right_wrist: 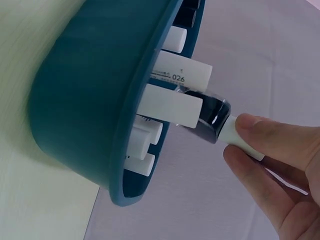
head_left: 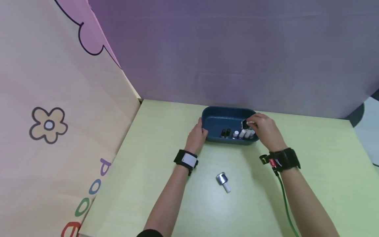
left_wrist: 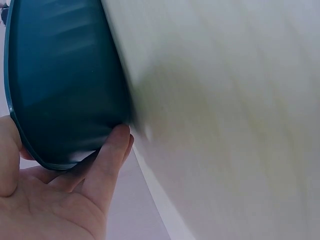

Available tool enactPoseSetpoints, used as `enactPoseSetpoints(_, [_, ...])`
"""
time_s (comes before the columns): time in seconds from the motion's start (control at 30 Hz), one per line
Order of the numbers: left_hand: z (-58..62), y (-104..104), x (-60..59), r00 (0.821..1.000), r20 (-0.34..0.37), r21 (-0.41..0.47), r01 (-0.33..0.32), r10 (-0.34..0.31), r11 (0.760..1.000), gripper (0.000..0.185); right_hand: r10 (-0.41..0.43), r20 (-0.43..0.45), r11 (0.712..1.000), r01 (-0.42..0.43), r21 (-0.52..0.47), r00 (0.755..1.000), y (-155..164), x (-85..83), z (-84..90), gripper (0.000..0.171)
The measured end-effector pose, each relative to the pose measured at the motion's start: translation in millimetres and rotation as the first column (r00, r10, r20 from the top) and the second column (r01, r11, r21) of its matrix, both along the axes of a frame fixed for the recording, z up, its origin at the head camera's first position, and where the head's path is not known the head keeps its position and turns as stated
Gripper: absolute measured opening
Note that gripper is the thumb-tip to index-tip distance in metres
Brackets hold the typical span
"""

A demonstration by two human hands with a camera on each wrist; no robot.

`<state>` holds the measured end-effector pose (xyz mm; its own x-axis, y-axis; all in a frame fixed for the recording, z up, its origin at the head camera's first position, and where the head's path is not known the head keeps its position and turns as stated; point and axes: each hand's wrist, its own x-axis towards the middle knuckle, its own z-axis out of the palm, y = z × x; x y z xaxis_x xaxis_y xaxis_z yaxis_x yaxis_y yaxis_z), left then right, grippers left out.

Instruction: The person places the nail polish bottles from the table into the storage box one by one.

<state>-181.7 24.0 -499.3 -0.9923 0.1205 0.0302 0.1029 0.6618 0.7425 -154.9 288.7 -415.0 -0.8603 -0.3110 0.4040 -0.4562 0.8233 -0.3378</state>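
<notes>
My right hand (head_left: 267,131) pinches the white cap of a dark nail polish bottle (right_wrist: 212,115) between thumb and fingers. The bottle is tilted at the right end of a dark blue plastic basin (head_left: 228,112), beside other bottles. Several nail polish bottles with white caps (right_wrist: 172,107) stand along the basin's near side, one cap marked 026. Left of them are two black-capped bottles (head_left: 225,132). My left hand (head_left: 196,136) holds the basin's left end, its thumb at the rim and its fingers against the outer wall, as the left wrist view shows.
A silver nail polish bottle (head_left: 222,178) with a white cap lies on the pale green table (head_left: 189,214) between the forearms. A purple-grey panel (head_left: 237,59) rises behind the basin. At left stands a printed panel (head_left: 74,92). A green cable (head_left: 285,194) trails from the right wrist.
</notes>
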Motion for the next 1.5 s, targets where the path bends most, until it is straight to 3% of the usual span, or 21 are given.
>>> enactPoseSetpoints(0.4, [4.0, 1.2, 1.2, 1.000, 0.003, 0.008, 0.005, -0.005, 1.000, 0.066, -0.015, 0.051, 1.000, 0.016, -0.025, 0.999, -0.3, -3.1, -2.9, 0.013])
enactPoseSetpoints(0.77, [0.8, 0.8, 1.5, 1.000, -0.004, 0.015, 0.007, -0.007, 1.000, 0.066, -0.008, 0.094, 1.000, 0.005, 0.023, 0.996, 0.8, -12.7, -16.0, 0.011])
enactPoseSetpoints(1.5, [-0.4, -0.1, 1.2, 1.000, -0.005, 0.006, 0.003, -0.003, 1.000, 0.066, 0.036, 0.153, 0.991, -0.055, 0.121, 0.988, 0.5, -25.0, -21.4, 0.014])
